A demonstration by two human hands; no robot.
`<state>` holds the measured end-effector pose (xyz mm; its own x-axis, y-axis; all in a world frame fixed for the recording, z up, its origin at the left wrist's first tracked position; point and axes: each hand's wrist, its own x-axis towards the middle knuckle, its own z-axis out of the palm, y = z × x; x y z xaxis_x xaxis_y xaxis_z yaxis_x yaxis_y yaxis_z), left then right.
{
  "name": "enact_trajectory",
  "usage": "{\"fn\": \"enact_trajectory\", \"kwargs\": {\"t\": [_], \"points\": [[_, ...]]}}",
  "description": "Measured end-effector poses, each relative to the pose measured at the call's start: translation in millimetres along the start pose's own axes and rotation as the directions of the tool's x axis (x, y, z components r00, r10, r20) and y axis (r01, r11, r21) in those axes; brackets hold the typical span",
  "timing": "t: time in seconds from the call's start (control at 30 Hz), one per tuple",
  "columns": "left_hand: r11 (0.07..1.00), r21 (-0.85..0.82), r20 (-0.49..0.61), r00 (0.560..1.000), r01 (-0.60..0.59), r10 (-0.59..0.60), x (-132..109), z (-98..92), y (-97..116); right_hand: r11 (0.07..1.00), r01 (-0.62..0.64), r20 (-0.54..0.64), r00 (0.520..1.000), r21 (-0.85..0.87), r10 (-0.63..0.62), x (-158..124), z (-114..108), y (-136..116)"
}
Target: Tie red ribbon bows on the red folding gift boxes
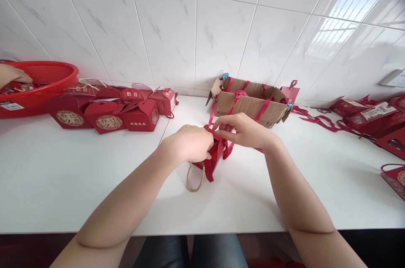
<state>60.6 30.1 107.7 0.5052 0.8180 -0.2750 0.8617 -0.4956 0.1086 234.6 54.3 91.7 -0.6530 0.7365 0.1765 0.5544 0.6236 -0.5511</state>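
Note:
A small red gift box point(216, 155) lies on the white table point(177, 213) in front of me, its flaps partly folded. My left hand point(192, 143) is closed on its left side, covering much of it. At the box's top edge, my right hand point(239, 129) has its fingers curled, with fingertips and thumb at a flap. From the box's near side a twisted gold cord handle point(187, 179) hangs down onto the table. A red ribbon point(229, 151) trails just right of the box, below my right hand. The inside of the box is mostly hidden.
Behind my hands stands a cardboard box point(253, 105) hung with red ribbons and clips. Finished-looking red boxes point(141, 117) sit at left, beside a red plastic basket point(60, 75) with another person's hand point(15, 75) in it. More red boxes point(363, 112) lie at right.

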Motion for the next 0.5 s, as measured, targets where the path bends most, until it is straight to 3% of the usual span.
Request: {"fn": "enact_trajectory", "kwargs": {"t": [0.17, 0.37, 0.5], "points": [[0.987, -0.116, -0.023, 0.994, -0.109, 0.107, -7, -6.3, -14, 0.999, 0.047, -0.033, 0.998, -0.017, -0.048, 0, -1, 0], [0.899, -0.366, -0.327, 0.938, -0.24, 0.117, -17, -19.3, -23, 0.971, 0.155, -0.196, 0.973, 0.183, -0.119, -1, 0, -5], [0.78, -0.55, -0.413, 0.909, -0.3, 0.059, -14, -21.9, -17, 0.917, 0.273, -0.271, 0.943, 0.292, -0.194, -3, 2, -9]]}}
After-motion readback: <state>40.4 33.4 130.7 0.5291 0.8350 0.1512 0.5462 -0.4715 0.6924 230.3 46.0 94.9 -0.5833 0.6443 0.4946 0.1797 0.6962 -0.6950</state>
